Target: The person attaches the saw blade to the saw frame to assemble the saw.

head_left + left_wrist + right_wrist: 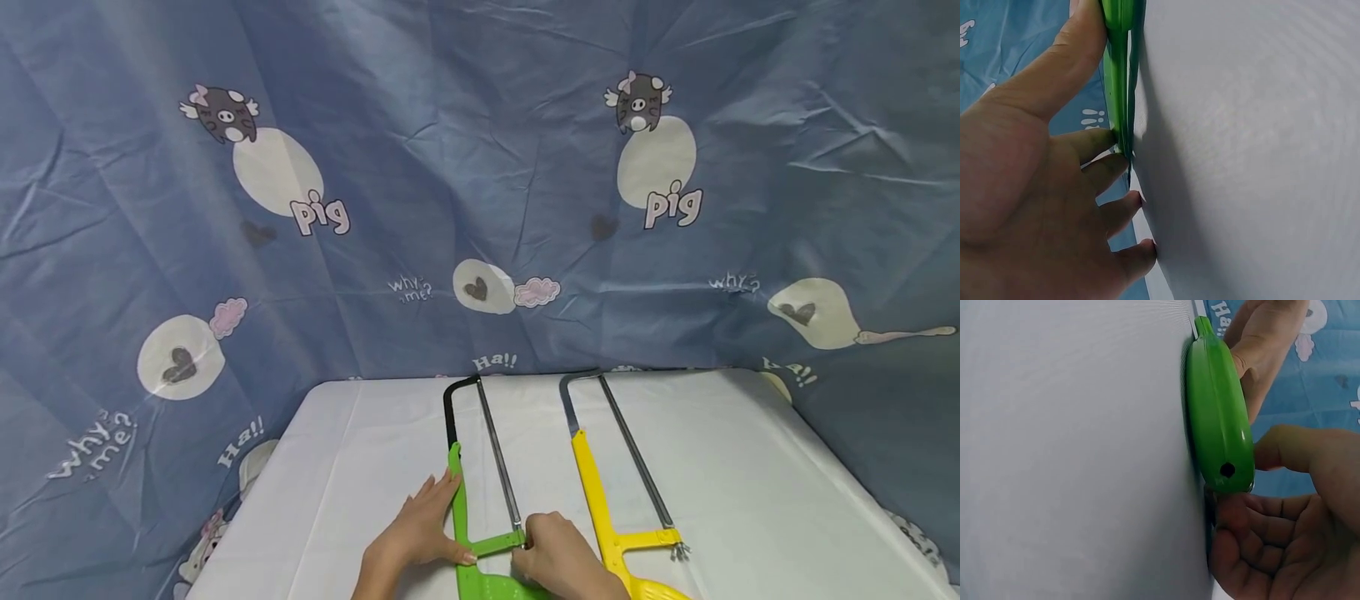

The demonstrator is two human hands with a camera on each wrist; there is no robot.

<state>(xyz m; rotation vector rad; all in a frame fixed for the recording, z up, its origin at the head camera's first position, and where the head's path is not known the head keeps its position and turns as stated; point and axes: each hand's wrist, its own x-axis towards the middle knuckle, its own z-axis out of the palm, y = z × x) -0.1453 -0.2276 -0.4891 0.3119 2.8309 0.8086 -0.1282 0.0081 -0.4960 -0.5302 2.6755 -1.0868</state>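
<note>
A green hacksaw (460,512) lies on the white table, its blade (498,454) on the right side of the frame. My left hand (422,527) presses on it from the left: spread fingers touch the green frame, and the thumb rests by the cross arm. In the left wrist view the fingertips reach the green edge (1116,69) and the tabletop. With curled fingers my right hand (561,554) pinches the wing nut end of the cross arm; the nut itself is covered. The right wrist view shows the green handle (1219,406) above those fingers.
Right of the hands lies a yellow hacksaw (592,483), with a wing nut (680,552) at its arm's end. The white table (750,467) ends at a blue printed cloth (480,167) behind and at both sides.
</note>
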